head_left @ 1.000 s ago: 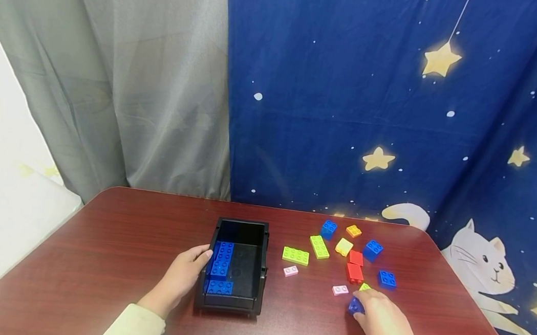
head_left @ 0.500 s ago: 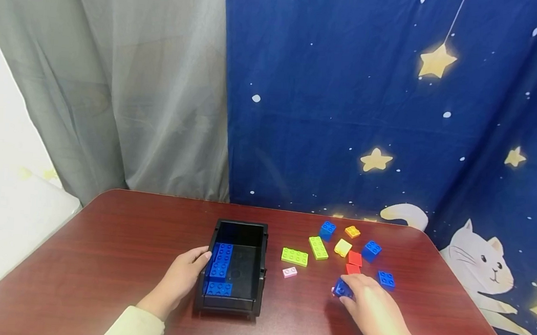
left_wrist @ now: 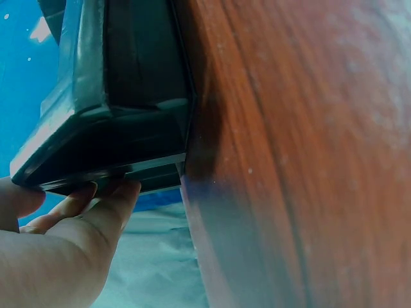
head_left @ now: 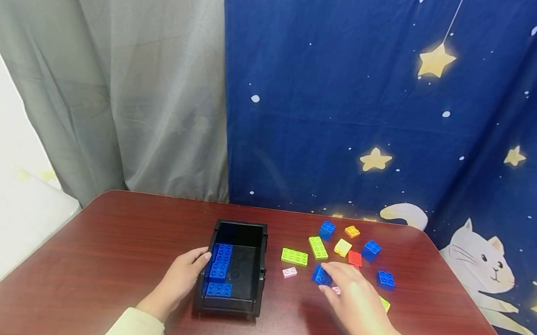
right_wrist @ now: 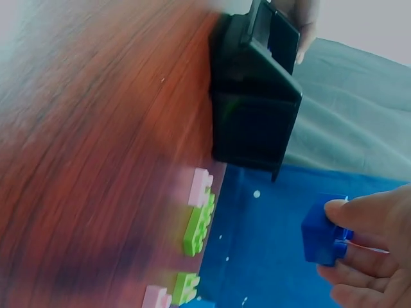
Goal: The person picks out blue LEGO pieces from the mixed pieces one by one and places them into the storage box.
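Observation:
A black plastic bin (head_left: pixel 227 304) stands on the table, with blue building bricks (head_left: pixel 219 269) lying along its left side. My left hand (head_left: pixel 175 282) grips the bin's left rim; the left wrist view shows its thumb and fingers at the edge of the bin (left_wrist: pixel 144 70). To the right of the bin, my right hand (head_left: pixel 357 302) pinches a blue building brick (head_left: pixel 320 275) between thumb and fingers. In the right wrist view this brick (right_wrist: pixel 318 232) is raised off the table, its studs turned toward the palm. The right hand partly covers a pink brick and a green brick.
Right of the bin lie loose bricks: green (head_left: pixel 294 256), pink (head_left: pixel 290 272), yellow (head_left: pixel 342 247), orange (head_left: pixel 352 231), red (head_left: pixel 354 258) and several blue ones (head_left: pixel 386 280). Curtains hang behind the table's (head_left: pixel 144 231) far edge.
My right hand has picked up the blue brick from the table's near right and carried it left and forward toward the bin. The left hand and the bin stay in place.

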Demonstrator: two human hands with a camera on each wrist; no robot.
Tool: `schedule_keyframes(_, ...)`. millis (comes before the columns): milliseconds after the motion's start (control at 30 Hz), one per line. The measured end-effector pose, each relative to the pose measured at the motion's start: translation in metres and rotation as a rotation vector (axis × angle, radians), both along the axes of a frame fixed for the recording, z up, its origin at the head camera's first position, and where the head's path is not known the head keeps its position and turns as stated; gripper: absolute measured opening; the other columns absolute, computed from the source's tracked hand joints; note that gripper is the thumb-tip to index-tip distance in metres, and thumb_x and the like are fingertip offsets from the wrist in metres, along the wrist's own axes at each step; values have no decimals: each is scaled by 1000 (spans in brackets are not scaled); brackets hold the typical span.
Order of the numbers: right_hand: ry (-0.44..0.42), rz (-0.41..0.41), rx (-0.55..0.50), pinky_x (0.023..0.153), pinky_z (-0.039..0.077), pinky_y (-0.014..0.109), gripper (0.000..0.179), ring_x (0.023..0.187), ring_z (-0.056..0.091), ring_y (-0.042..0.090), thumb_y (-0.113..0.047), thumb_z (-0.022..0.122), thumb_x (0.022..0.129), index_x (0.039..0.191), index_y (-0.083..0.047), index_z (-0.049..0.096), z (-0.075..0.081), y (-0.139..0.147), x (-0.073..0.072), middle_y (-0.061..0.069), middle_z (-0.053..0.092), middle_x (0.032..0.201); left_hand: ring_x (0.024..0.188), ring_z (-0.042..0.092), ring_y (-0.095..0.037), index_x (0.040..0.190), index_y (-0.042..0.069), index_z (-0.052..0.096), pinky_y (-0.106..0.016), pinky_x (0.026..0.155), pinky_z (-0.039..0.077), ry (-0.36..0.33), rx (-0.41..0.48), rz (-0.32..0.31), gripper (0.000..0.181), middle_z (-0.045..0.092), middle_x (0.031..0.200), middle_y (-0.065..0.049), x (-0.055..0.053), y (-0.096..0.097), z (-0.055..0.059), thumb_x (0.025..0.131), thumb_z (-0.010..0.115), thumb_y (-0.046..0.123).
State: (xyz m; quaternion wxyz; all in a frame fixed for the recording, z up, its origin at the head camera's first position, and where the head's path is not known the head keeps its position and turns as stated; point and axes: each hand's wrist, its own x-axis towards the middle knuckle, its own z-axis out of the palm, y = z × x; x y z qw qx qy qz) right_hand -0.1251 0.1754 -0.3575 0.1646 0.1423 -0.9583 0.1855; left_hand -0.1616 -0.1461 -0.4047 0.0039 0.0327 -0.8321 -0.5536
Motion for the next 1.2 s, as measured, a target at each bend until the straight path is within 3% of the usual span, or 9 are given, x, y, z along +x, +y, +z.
schedule_keyframes(400, 39, 87, -6, 88, 55, 39, 40, 109, 62, 20, -17, 81, 77, 115, -13, 69, 8, -28, -1, 1, 68, 114, 131, 41, -45, 137, -6, 48, -58, 104, 38, 2, -7, -1, 43, 49, 138, -27, 2, 0, 0, 103, 44, 20)
schedule_keyframes(767, 91, 189, -33, 83, 57, 37, 43, 109, 62, 20, -17, 81, 77, 118, -12, 69, 12, -50, -2, 3, 68, 116, 131, 41, -45, 137, -7, 47, -58, 104, 38, 11, -12, -1, 44, 49, 138, -27, 1, 0, 0, 103, 45, 20)
schedule_keyframes(1033, 149, 265, -45, 85, 56, 36, 41, 105, 64, 19, -17, 82, 76, 115, -10, 70, 11, -65, -7, 4, 69, 112, 128, 45, -44, 137, -7, 47, -55, 100, 43, 14, -3, -5, 44, 49, 137, -28, 0, 1, 0, 103, 44, 20)
schedule_keyframes(1200, 107, 309, -12, 88, 55, 39, 40, 107, 63, 20, -20, 79, 80, 117, -9, 69, 12, -75, -11, 3, 69, 113, 128, 46, -44, 137, -7, 46, -55, 100, 44, 10, -1, 1, 43, 49, 137, -28, 1, 0, 0, 103, 44, 19)
